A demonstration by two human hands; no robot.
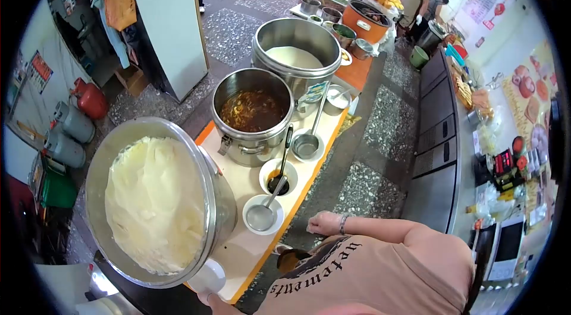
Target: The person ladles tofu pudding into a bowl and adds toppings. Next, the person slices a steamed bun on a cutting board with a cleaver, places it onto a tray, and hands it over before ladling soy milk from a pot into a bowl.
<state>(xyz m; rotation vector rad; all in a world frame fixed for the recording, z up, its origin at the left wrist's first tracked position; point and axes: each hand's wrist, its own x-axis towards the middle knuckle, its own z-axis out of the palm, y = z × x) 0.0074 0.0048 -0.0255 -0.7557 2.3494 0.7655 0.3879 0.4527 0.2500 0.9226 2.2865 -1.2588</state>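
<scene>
At the bottom edge, my left hand [217, 303] has its fingers closed on the rim of a white bowl [209, 276]. My right hand [325, 223], with a bracelet at the wrist, hangs beside the counter edge, its fingers curled and nothing seen in them. Close to my left hand stands a large steel pot [221, 208] heaped with pale, soft curd [151, 202]. A flat ladle [262, 217] rests in a white bowl [275, 229]. Behind it, a second ladle [285, 154] stands in a bowl of dark sauce [272, 174].
Further along the counter [238, 258] are a steel pot of brown soup [253, 114], a pot of white liquid [294, 59] and a third ladle [306, 145]. An orange cooker [364, 23] stands beyond. Other people work at the far end. Steel cabinets [431, 154] line the right.
</scene>
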